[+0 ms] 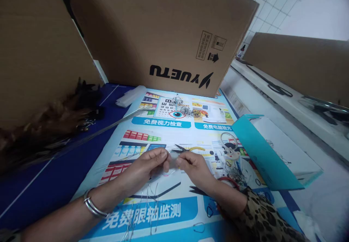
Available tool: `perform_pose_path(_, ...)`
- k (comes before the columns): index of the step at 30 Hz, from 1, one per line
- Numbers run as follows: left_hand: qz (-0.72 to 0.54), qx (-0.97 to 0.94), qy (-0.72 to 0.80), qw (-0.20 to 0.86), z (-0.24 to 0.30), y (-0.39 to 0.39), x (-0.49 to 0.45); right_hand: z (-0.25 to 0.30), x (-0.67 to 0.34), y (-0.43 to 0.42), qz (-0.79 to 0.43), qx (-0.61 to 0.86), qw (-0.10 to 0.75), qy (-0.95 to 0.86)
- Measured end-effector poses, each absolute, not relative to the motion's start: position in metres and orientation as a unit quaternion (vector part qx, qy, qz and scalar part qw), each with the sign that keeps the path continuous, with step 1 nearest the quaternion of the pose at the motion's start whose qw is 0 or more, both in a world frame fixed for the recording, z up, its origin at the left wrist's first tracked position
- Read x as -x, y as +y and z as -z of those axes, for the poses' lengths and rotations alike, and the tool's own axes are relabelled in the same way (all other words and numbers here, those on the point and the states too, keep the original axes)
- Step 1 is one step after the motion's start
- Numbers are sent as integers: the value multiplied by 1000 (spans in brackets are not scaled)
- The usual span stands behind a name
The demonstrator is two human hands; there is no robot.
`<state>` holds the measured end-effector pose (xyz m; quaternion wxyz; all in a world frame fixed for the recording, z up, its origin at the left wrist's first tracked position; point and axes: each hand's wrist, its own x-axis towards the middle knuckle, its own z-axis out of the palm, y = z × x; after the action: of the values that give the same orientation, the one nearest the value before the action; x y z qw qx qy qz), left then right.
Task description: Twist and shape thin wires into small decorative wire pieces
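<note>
My left hand point(157, 162) and my right hand point(192, 163) are close together over the printed sheet, each in a closed pinch. A thin wire point(172, 170), faint and slightly curved, spans the gap between the fingertips; its ends are hidden by the fingers. Just behind the fingers lie pliers point(188, 149) with dark jaws and a yellow handle. Under my right forearm is a red-handled pair of scissors point(197, 190), partly covered. Several loose silvery wires point(147, 209) lie in front of my left hand.
A large cardboard box point(169, 34) stands behind the sheet. Wire clusters point(187, 111) lie near it. At right are a teal open box point(268, 154), a tangled wire pile point(234, 173) and a ring point(229, 141). Long thin rods point(120, 123) and brown fluffy material point(49, 125) lie left.
</note>
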<state>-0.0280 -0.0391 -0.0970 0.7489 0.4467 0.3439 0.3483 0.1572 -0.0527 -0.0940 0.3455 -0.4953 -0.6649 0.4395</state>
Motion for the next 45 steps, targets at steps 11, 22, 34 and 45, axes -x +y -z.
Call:
perform_pose_path(11,-349,-438,334,758,101,-39,30,99,-155,-52,-678,427,383,-460)
perform_pose_path(22,-410,-401,293,765,99,-36,32,100,-156,-52,-691,373,410,-463)
perform_pose_path(34,-353,-456,317,753,99,-33,39,97,-159,-54,-745,328,371,-446)
perform_pose_path(45,-321,-499,340,729,102,-35,34,98,-159,-52,-721,370,352,-468)
